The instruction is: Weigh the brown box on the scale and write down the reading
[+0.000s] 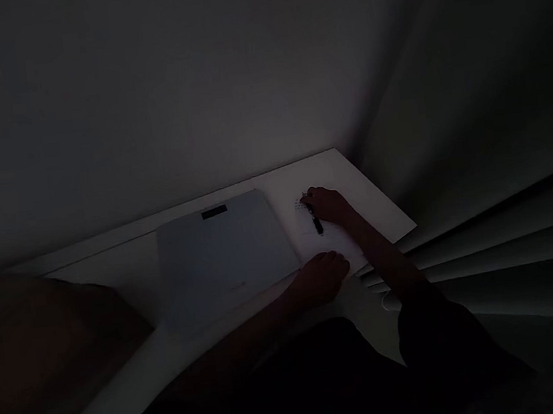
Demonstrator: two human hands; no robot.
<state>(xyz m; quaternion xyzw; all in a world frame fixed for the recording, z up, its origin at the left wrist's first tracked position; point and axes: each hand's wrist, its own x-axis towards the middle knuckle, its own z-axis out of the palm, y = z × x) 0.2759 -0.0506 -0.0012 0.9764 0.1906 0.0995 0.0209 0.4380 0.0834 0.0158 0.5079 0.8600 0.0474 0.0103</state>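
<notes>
A plain pale wall fills the view beyond the fingers and meets a second wall in a corner just past the right hand's knuckles. Below it a white desk runs into that corner, its far edge against the wall. Its right edge lies close outside the right hand, where the slats of a window blind begin. There is bare desktop well to the left of both hands, and little room to the right. A flat grey slab (a closed laptop or a pad, too dim to tell) lies just left of the fingers. It has a small dark strip at its far edge and a faint mark near its near edge, neither readable. A white sheet of paper lies between the slab and the desk's right edge, under both hands. A few faint marks show beside the right fingertips, but they are too small and dark to read. The left hand rests on the sheet's near edge, its fingers loosely together and closed on nothing. The right hand sits at the far end of the sheet with its fingers pinched around a black pen. The pen is slim, dark and tilted, with its tip on the paper at the fingertips and its barrel slanting back toward the person.
</notes>
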